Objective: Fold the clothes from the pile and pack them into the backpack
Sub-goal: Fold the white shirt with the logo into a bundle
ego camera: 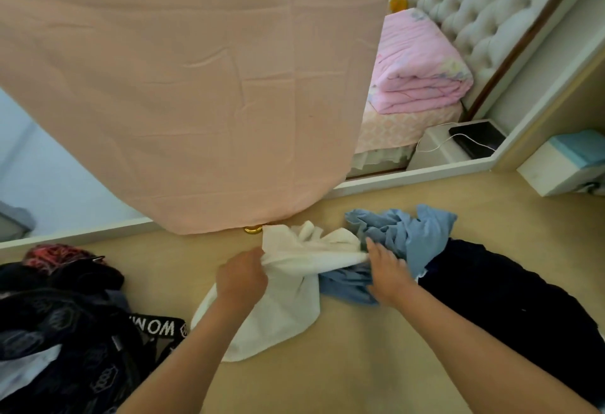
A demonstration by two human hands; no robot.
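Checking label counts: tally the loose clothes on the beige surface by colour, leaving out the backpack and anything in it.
White garment: 1
Blue garment, crumpled: 1
Dark garment: 1
Total: 3

A white garment (288, 299) lies crumpled in the middle, its upper edge lifted and drawn taut. Just right of it, touching it, sits a rumpled light-blue garment (409, 236), its right edge against a spread dark navy garment (491, 299). A black patterned backpack (65, 331) slumps at far left, well apart
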